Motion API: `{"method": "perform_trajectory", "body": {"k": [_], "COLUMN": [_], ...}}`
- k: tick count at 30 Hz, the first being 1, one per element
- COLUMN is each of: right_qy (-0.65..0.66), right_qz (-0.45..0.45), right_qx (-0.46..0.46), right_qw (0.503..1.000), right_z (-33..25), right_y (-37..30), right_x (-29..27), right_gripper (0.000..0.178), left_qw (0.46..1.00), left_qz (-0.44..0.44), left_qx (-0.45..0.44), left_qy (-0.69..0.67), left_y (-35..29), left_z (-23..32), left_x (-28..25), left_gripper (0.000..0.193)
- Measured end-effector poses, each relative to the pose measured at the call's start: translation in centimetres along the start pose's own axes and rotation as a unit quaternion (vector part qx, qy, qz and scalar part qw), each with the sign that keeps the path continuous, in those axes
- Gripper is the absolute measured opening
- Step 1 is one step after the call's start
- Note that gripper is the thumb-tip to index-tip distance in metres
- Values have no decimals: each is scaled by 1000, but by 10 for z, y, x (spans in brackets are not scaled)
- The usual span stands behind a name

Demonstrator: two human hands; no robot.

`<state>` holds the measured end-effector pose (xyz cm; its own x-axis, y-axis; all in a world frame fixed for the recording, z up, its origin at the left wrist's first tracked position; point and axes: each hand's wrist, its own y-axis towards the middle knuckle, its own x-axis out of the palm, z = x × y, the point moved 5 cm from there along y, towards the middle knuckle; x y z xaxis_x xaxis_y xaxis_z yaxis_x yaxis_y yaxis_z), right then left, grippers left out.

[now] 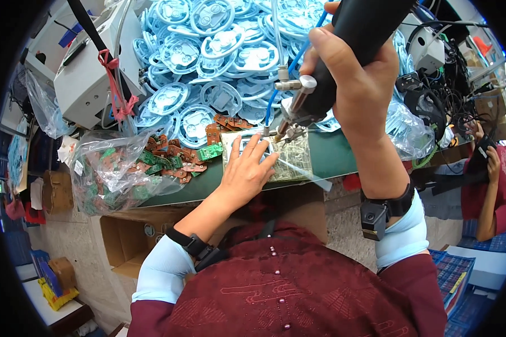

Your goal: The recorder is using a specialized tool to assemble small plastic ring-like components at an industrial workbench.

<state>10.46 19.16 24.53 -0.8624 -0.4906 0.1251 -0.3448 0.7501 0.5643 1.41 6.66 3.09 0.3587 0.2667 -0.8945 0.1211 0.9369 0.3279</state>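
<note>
My right hand is wrapped round a thick black electric screwdriver, tilted with its metal nose pointing down and left. Below the nose, my left hand lies with its fingers spread on a light blue plastic part, mostly hidden under them. That part rests on a yellowish pad that looks wrapped in clear film. The nose ends close to the left fingertips; I cannot tell whether it touches the part. Beside the pad lie a green circuit board and several brown ones.
A large heap of light blue round plastic parts covers the back of the green table. At left are a clear bag of circuit boards and a grey machine. Cables tangle at right, near another person's arm.
</note>
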Motion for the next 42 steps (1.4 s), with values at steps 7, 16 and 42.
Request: {"method": "perform_trajectory", "body": {"k": [7,16,42], "right_qy": [19,-97,-255], "right_qz": [-33,-29,-118], "right_qx": [-46,-81,95], "right_qw": [998,992,955], "right_z": [30,35,71], "right_y": [-14,-13,-75], "right_x": [6,3,-55], "right_gripper": [31,32,12], "left_qw": [1000,999,972], "left_qz": [18,-33,177], "left_qx": [1,-12,-68], "left_qy": [-13,-1,-140], "left_y": [-2,-3,-36], "left_z": [0,-4,-42], "left_x": [1,6,-74], "left_gripper": [39,41,78]}}
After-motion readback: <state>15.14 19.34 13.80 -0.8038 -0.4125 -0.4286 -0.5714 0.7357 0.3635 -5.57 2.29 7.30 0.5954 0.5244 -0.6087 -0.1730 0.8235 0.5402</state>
